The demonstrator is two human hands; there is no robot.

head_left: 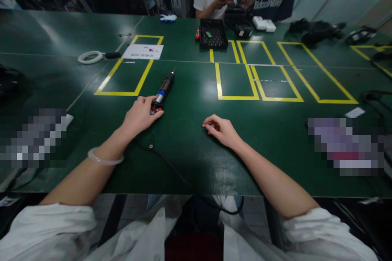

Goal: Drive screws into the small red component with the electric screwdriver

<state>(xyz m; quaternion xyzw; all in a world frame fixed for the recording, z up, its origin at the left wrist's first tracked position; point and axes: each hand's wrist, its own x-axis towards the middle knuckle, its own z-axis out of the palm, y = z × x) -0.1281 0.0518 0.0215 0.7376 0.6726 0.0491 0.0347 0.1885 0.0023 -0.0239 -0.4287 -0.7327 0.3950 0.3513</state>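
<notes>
My left hand (139, 113) is closed around the rear end of what looks like a corded electric screwdriver (164, 85). The tool has a dark brown body, a blue ring, a silver section and a thin metal tip slanting away to the upper right. Red and orange bits show at its back end beside my thumb. A thin black cable (167, 159) runs from under my left hand toward the table's front edge. My right hand (221, 129) rests on the green table (183, 147), fingers loosely curled, thumb apart from them; nothing shows in it.
Yellow tape rectangles (239, 98) mark the table. A white paper (143, 51) and a white cable coil (90, 57) lie back left. A black tray (213, 45) holds a small green piece. Blurred-out items (346, 147) flank both sides. Two people sit opposite, holding phones.
</notes>
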